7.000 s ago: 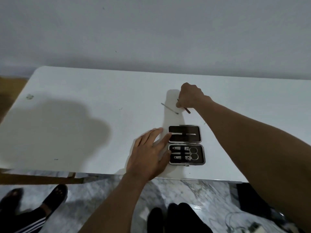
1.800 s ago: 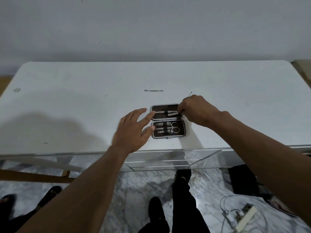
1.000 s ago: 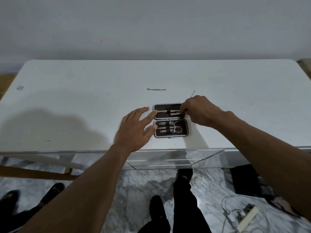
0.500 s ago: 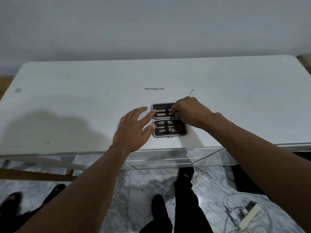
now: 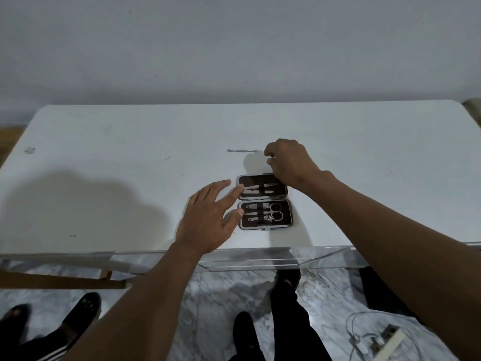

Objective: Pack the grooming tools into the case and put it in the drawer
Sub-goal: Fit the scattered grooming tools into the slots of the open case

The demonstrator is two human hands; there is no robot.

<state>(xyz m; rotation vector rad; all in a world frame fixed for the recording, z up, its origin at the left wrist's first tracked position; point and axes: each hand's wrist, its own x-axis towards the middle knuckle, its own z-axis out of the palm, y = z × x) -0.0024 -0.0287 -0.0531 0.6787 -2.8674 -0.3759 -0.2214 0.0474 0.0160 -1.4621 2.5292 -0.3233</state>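
Note:
The grooming case lies open on the white table near its front edge. Its far half holds two slim metal tools; its near half holds scissors and several small tools. My left hand rests flat, with its fingertips against the case's left edge. My right hand hovers just beyond the case with curled fingers, thumb and forefinger slightly apart and nothing visible between them. A loose metal tool lies on the table just left of those fingertips. The drawer front shows under the table edge.
A wall runs behind the table. Below are a marble floor, my legs, another person's feet at the lower left, and a white power strip with cables at the lower right.
My right hand has left the case's far half and moved back toward the loose tool. The far half now shows two tools strapped in. My left hand has stayed put.

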